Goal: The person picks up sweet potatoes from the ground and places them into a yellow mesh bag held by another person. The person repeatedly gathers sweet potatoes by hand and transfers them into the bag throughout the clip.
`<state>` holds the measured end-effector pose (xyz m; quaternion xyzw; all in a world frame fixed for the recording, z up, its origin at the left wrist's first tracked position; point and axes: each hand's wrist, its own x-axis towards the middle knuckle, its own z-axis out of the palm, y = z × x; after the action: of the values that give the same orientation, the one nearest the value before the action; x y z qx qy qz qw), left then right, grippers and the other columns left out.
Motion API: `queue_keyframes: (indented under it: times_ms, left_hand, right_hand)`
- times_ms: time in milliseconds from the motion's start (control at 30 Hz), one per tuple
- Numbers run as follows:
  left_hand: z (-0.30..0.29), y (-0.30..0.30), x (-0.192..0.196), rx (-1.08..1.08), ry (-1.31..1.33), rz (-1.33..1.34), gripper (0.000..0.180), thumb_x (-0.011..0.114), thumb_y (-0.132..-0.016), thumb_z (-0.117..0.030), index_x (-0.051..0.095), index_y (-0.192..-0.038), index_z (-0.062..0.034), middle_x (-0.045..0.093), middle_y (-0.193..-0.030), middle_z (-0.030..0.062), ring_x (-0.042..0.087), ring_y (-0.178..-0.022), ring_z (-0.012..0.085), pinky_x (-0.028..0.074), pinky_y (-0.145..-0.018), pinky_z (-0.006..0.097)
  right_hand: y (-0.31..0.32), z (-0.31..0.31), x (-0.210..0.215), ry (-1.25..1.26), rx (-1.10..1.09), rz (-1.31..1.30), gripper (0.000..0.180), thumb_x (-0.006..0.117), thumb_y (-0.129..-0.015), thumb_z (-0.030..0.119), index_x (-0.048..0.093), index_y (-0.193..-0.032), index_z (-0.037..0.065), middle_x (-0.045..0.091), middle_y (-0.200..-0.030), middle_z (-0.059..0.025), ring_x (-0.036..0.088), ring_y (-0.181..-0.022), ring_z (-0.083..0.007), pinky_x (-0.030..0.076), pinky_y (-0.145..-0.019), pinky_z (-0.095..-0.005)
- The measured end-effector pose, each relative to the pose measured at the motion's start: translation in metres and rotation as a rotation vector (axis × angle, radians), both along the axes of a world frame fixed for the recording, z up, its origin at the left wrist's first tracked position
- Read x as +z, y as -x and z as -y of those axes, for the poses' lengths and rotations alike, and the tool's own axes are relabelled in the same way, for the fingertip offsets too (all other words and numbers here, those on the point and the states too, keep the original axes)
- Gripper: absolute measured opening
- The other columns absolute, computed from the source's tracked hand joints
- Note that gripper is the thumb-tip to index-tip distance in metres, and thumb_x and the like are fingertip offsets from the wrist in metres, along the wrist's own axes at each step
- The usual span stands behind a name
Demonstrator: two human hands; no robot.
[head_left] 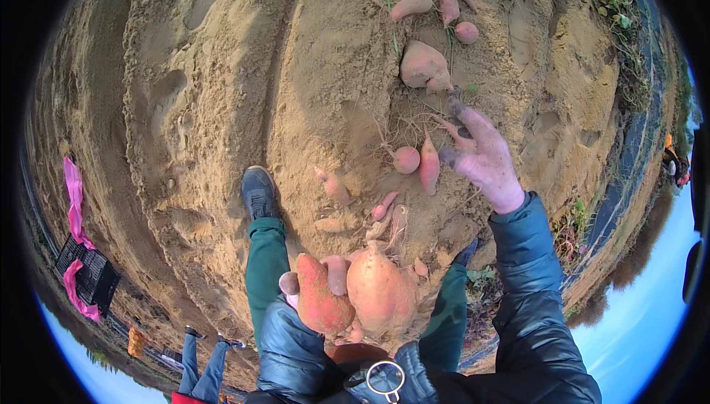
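Note:
My left hand (336, 275), gloved with dirty fingertips, is closed round a reddish, rough-skinned sweet potato (323, 302) close to my body. A very large, pale orange sweet potato (379, 289) is right beside it; whether the same hand bears it I cannot tell. My right hand (484, 156), in a pink glove with soil-dark fingers, reaches forward with thumb and fingers apart. Its longest fingertip is at the root end of a big, wide sweet potato (424, 65). A thin sweet potato (455, 135) lies by its fingers, near a slim one (429, 167) and a round one (406, 159).
More sweet potatoes (450, 5) lie along the sandy ridge ahead, with small ones (333, 186) near my shoe (259, 191). Black plastic sheeting (625, 175) runs along the right. Far left are a black crate (86, 275) and pink cloth (76, 197). Another person's legs (200, 367) show lower left.

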<state>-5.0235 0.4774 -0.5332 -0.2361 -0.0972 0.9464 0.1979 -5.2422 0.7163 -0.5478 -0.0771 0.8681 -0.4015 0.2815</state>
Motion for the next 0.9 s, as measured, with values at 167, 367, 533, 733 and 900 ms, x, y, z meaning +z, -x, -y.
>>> queue_keyframes:
  times_ms: [167,367,533,733,900]
  left_hand:
    - [0.025,-0.009,0.015,-0.012,0.036,0.031,0.059,0.055,-0.08,-0.069,0.063,-0.093,-0.0122,0.05,-0.131,0.0269,0.048,-0.119,0.0484,0.04,-0.098,0.064]
    - [0.019,-0.015,0.011,-0.004,0.019,0.046,0.06,0.062,-0.074,-0.066,0.064,-0.089,-0.0086,0.048,-0.132,0.0271,0.049,-0.119,0.0476,0.043,-0.099,0.06]
    - [0.013,-0.019,-0.005,-0.022,0.043,-0.066,0.062,0.069,-0.073,-0.061,0.061,-0.099,-0.0046,0.051,-0.125,0.0256,0.052,-0.117,0.0433,0.043,-0.098,0.057]
    - [0.031,-0.058,0.053,-0.03,-0.112,-0.05,0.062,0.071,-0.074,-0.058,0.06,-0.1,-0.0026,0.055,-0.116,0.0209,0.054,-0.112,0.0398,0.044,-0.096,0.055]
    - [0.088,-0.1,0.153,0.203,-0.149,0.006,0.058,0.066,-0.078,-0.063,0.062,-0.096,-0.0082,0.062,-0.1,0.0108,0.056,-0.105,0.0357,0.042,-0.093,0.053]
  right_hand:
    - [0.094,0.028,-0.131,-0.716,0.235,-0.199,0.083,0.075,-0.062,0.019,0.046,-0.14,0.014,0.048,-0.137,-0.0191,0.052,-0.121,-0.0382,0.044,-0.102,-0.0433]
    - [0.042,-0.009,-0.162,-0.422,-0.036,0.001,0.094,0.08,-0.056,0.022,0.043,-0.142,0.011,0.053,-0.131,-0.0204,0.055,-0.118,-0.0375,0.045,-0.102,-0.0392]
    - [-0.154,-0.015,-0.051,0.65,-0.891,0.911,0.069,0.07,-0.077,0.016,0.043,-0.14,0.005,0.056,-0.133,-0.0124,0.056,-0.121,-0.0267,0.047,-0.102,-0.038]
    - [-0.268,-0.046,0.144,0.692,-1.161,1.369,0.083,0.082,-0.073,0.027,0.042,-0.141,0.004,0.05,-0.141,-0.0135,0.047,-0.13,-0.0332,0.036,-0.112,-0.0503]
    - [-0.253,-0.059,0.303,0.483,-1.309,0.985,0.073,0.079,-0.076,0.026,0.046,-0.137,0.004,0.055,-0.136,-0.0126,0.051,-0.126,-0.0318,0.038,-0.111,-0.0466]
